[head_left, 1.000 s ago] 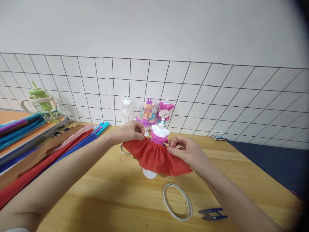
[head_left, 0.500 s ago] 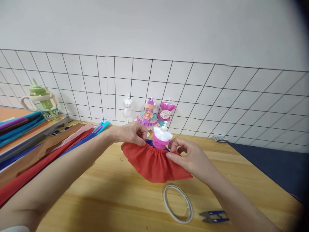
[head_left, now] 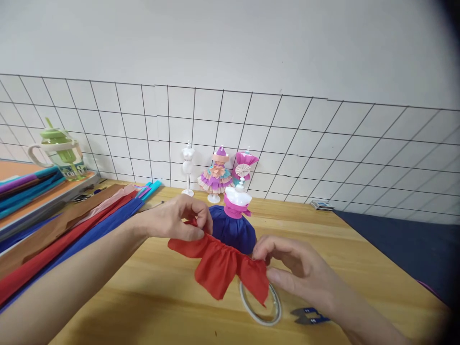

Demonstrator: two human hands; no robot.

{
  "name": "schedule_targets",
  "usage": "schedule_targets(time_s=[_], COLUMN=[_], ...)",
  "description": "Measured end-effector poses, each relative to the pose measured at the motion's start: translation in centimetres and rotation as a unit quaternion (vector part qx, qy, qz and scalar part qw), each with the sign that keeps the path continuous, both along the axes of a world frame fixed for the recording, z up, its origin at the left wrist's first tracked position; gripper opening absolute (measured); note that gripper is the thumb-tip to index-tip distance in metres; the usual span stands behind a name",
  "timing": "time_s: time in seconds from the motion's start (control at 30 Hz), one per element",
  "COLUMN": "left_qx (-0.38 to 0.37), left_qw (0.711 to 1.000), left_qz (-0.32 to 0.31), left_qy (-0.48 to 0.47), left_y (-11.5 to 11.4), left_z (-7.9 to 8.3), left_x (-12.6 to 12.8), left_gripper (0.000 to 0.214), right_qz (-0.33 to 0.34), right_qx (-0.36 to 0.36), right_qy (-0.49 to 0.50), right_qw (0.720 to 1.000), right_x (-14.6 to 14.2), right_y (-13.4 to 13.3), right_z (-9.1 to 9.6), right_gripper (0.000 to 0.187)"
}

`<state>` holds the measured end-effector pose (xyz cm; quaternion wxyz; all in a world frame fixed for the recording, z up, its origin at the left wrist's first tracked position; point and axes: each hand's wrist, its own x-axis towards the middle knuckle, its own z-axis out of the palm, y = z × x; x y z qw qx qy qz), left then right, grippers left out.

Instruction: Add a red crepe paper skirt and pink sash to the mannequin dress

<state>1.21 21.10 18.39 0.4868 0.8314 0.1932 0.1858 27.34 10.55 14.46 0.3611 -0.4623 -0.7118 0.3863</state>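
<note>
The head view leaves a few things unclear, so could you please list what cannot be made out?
Head view: back of the red cloth, turned from the camera.
Head view: base of the blue-skirted mannequin, behind the red cloth.
Head view: rear end of the snips, behind the right hand.
Head view: any print on the small stack, too small to read.

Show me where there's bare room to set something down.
Bare wood lies between the blue skirt and the dark surface at right; another patch between the white ring and the left forearm. Crowded: fabric strips at left, mannequins by the wall.
</note>
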Motion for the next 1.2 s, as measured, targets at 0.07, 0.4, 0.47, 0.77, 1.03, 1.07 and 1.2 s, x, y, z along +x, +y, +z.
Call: schedule_targets(time_s=[0.07,0.4,0.47,0.77,1.03,1.07,1.2], left_qx=[-0.020,-0.022,-0.031,0.003,0.169,0.182,0.200], left_qw=[1.000,0.995,0.993,0.992,0.977,0.975,0.971], left_qz=[0.006,0.092,0.107,0.103,0.070,0.059,0.022], left_qy=[-0.019,-0.026,-0.043,-0.074,-0.109,-0.115,-0.129], left_y=[-0.3,0.4,0.4,-3.7,-6.5,-6.7,-6.8], left_z=[-0.6,-2.0,-1.7,-0.9,-1.1,-1.1,-0.9], left_x=[-0.3,1.0,1.3,0.5,0.6,0.7,0.8], left_gripper=[0.013,0.017,0.018,0.018,0.019,0.019,0.021], right_qz=[0.010,-0.172,-0.177,-0.099,-0.138,-0.140,-0.126], right_qx=[-0.020,0.047,0.066,0.015,0.089,0.115,0.250], right_qy=[0.039,0.025,0.015,0.076,0.001,-0.030,-0.150], right_qw=[0.999,0.984,0.982,0.992,0.986,0.983,0.948], right_x=[0.4,-1.9,-2.1,-0.6,-0.9,-1.1,-1.5], right_y=[-0.3,0.5,0.7,-0.6,-0.8,-0.9,-1.9], right_z=[-0.6,-0.1,0.7,0.0,-1.6,-1.4,-0.5], right_gripper=[0.012,0.022,0.022,0.025,0.034,0.033,0.040])
